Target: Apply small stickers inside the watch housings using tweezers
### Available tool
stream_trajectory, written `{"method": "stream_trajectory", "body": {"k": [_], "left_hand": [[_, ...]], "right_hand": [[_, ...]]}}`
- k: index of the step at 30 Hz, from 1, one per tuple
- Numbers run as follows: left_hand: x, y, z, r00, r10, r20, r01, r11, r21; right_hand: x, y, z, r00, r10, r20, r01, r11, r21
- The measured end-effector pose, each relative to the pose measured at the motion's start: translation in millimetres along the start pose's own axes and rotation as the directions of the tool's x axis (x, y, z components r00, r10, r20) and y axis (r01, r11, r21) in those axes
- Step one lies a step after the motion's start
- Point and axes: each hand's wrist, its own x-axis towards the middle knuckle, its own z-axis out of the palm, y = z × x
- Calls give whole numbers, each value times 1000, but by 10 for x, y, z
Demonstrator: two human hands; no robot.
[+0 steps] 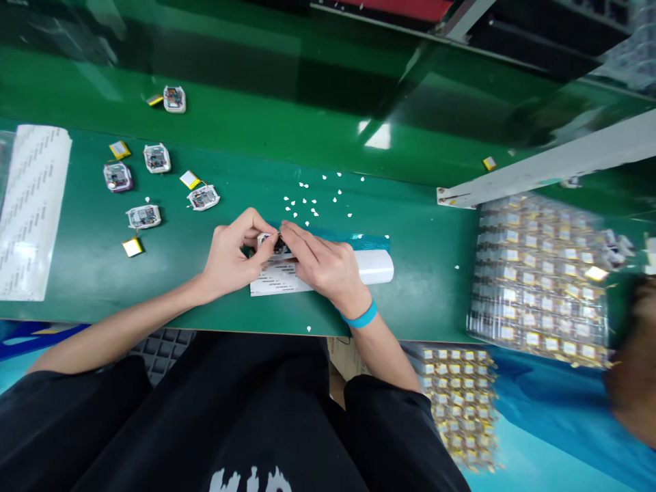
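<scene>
My left hand (pixel 237 254) pinches the left side of a small white device housing with a circuit board (pixel 281 247). Against its right side press the bent fingers of my right hand (pixel 326 265), which wears a blue wristband (pixel 363 316). Fingers cover much of the housing. Beneath both hands lies a printed white backing sheet (pixel 279 281), its right end curled into a roll (pixel 376 266). A blue film strip (pixel 372 243) lies behind the roll. Several small white stickers (pixel 305 201) are scattered on the green table beyond my hands.
Several open housings (pixel 156 158) with yellow-edged battery cells (pixel 189 180) lie at left, near a long printed sheet (pixel 35 212). Stacked clear trays of parts (pixel 538 280) stand at right, by a white metal post (pixel 553 160). Another person's blurred arm (pixel 635 362) is at far right.
</scene>
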Motion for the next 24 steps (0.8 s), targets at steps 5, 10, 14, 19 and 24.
{"method": "stream_trajectory", "body": {"k": [5,10,14,19,24], "left_hand": [[9,-66,-3,1000,0,-31,0,1000,1],[-9,-85,15,1000,22,12,-21,998,-57],[-42,-56,39,994,99,51,-94,991,-95],[-16,-67,3,989,142,50,-134,982,-131],[103,-40,-99,969,135,205,-103,982,-156]], "right_hand": [[23,-17,12,995,10,104,-9,1000,-5],[81,15,-20,991,130,13,-126,920,371],[167,28,-76,920,392,8,-291,671,682],[193,-33,-13,834,506,219,-431,350,832],[187,-70,61,762,602,237,-443,218,870]]}}
